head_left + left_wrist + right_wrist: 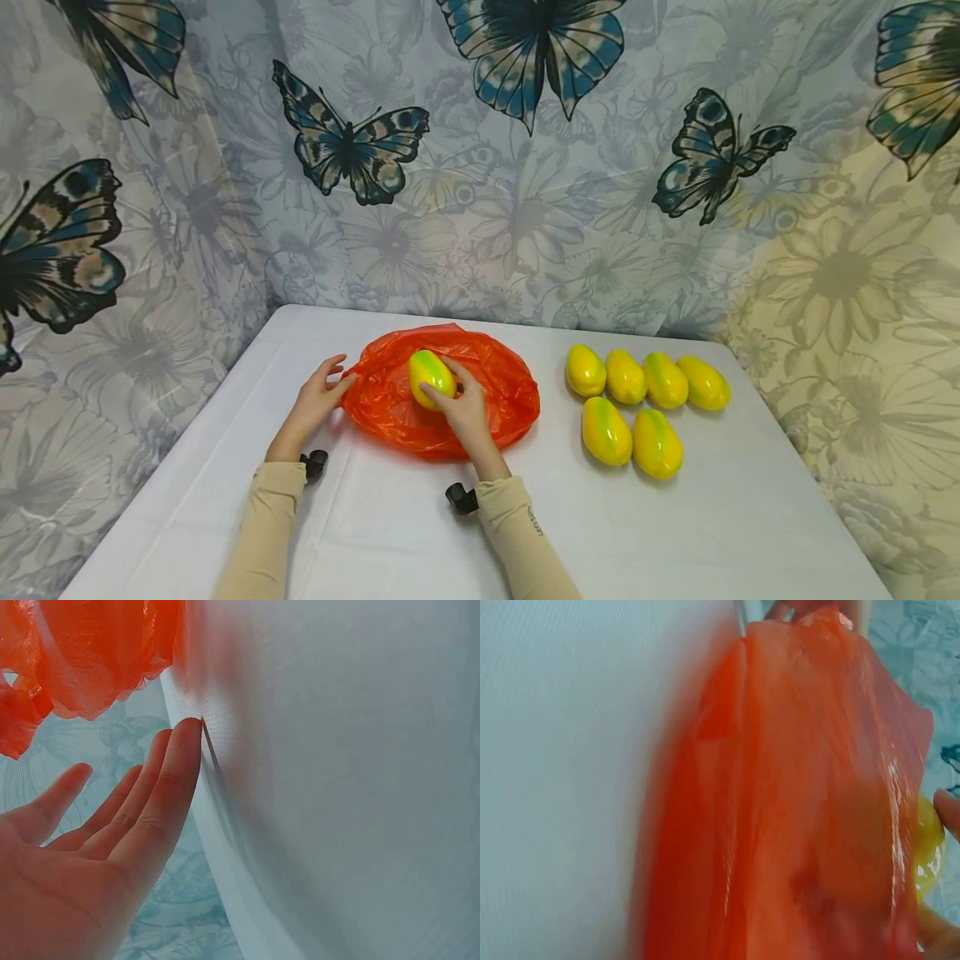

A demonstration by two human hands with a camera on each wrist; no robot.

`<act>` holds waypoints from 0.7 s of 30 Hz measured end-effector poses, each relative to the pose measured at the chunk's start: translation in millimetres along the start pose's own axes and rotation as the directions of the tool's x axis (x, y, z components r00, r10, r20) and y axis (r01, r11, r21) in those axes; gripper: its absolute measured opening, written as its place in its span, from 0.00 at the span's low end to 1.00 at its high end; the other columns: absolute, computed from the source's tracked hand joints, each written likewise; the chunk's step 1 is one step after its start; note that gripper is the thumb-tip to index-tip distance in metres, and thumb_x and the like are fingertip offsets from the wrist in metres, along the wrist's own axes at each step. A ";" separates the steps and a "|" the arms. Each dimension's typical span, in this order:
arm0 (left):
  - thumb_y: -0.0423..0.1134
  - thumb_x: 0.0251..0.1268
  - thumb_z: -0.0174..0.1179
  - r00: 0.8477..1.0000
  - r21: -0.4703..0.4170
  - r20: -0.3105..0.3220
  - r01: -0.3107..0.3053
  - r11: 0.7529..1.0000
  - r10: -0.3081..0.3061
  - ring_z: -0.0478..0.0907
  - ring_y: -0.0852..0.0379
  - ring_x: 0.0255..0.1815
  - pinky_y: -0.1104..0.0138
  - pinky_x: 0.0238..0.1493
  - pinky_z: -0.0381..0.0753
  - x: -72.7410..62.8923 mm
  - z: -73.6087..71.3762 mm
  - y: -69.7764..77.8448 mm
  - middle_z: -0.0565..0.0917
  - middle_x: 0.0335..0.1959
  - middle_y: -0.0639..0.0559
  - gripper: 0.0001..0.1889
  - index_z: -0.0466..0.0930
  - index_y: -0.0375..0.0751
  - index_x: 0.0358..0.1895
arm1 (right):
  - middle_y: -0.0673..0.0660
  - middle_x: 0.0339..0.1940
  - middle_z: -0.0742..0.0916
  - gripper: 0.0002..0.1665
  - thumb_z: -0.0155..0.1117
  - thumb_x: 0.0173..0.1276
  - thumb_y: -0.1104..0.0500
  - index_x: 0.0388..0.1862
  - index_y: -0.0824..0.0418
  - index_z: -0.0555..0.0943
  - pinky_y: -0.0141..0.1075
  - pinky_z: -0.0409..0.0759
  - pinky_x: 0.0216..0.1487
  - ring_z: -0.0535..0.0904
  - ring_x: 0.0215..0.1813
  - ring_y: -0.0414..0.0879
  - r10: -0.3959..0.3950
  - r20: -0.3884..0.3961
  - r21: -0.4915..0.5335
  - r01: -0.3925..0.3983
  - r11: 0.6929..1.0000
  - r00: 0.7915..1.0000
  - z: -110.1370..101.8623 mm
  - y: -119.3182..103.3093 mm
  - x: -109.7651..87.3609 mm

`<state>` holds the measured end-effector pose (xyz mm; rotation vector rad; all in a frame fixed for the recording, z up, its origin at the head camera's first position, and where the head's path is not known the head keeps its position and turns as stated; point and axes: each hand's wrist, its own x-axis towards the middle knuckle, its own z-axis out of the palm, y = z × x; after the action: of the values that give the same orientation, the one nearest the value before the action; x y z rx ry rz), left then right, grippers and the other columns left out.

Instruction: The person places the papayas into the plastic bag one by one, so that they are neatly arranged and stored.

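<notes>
My right hand (467,408) holds a yellow mango (427,372) with a green streak, thumb on one side and fingers on the other, over the open mouth of a red plastic bag (510,392). In the right wrist view the bag (802,765) covers much of the scene, and the mango (928,851) shows at its edge. My left hand (315,404) is at the bag's left rim, thumb right at the plastic. In the left wrist view this hand (112,832) has straight, spread fingers, with the bag (97,652) beyond them.
Several more yellow mangoes (630,379) lie in two rows to the right of the bag. A white cloth covers the table (375,533). Behind it hangs a curtain (525,225) printed with butterflies and flowers. Each wrist bears a small black camera (461,498).
</notes>
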<state>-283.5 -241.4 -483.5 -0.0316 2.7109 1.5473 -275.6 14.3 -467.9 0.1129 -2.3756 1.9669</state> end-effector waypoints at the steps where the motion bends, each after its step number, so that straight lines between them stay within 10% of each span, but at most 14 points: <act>1: 0.54 0.74 0.49 1.000 0.001 -0.002 -0.004 1.000 0.004 0.67 0.31 0.68 0.49 0.57 0.81 -0.4 0.1 0.0 0.59 0.73 0.30 0.36 0.50 0.40 0.77 | 0.60 0.57 0.81 0.36 0.74 0.58 0.52 0.66 0.55 0.75 0.40 0.82 0.51 0.76 0.52 0.51 -0.002 -0.004 -0.004 0.002 1.000 1.000 1.3 0.4 0.0; 21: 0.54 0.74 0.50 1.000 0.024 -0.018 -0.004 1.000 0.004 0.67 0.30 0.68 0.47 0.60 0.78 -1.9 0.3 2.0 0.60 0.73 0.30 0.36 0.50 0.40 0.77 | 0.59 0.59 0.80 0.37 0.74 0.59 0.51 0.67 0.56 0.74 0.42 0.81 0.54 0.75 0.53 0.51 0.017 0.022 -0.014 -0.017 1.000 1.000 26.7 -1.7 -4.5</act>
<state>-281.6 -240.1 -481.8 -0.0401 2.7445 1.5233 -270.9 -12.2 -471.6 0.1154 -2.4108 1.9670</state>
